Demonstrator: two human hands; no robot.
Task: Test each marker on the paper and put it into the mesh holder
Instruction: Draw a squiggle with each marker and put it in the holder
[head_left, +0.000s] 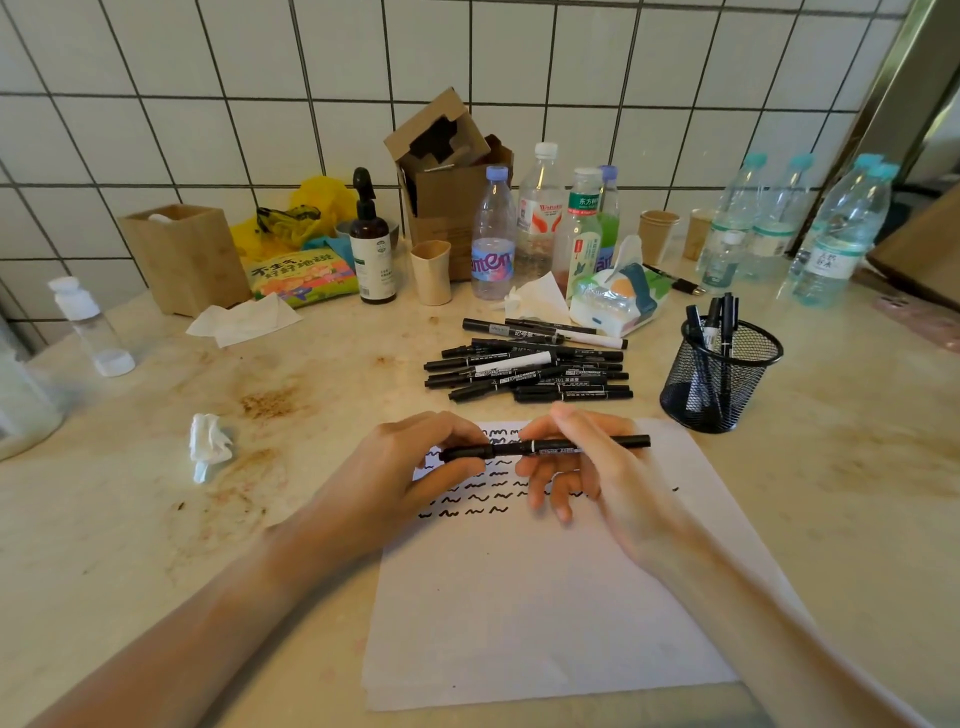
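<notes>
Lying crosswise above the far end of the paper (545, 597), the marker (545, 447) is held level between both hands, its long axis running left to right, parallel to the worktop's (130, 519) near edge. The left hand (415, 462) has thumb and curled fingers closed round the marker's left end, where the cap appears to sit; the right hand (587, 467) pinches the barrel near its middle, with the other fingers hanging loose below, and the right end of the marker juts free past it toward the right edge. Whether the cap is seated or partly drawn off I cannot tell, since the left fingers hide the joint. Rows of black squiggles already cover the far part of the paper beneath the hands, with bare paper nearer the body. The holder (722, 374) stands just off the paper's far right corner, with a few markers upright in it, so the right hand is plainly the nearer one to it. The pile (530, 371) of unplaced markers lies beyond the paper's far edge, between the hands and the wall. My judgement is that the coming move turns on a pull along that left-right axis, the hands drawing apart to free the tip.
</notes>
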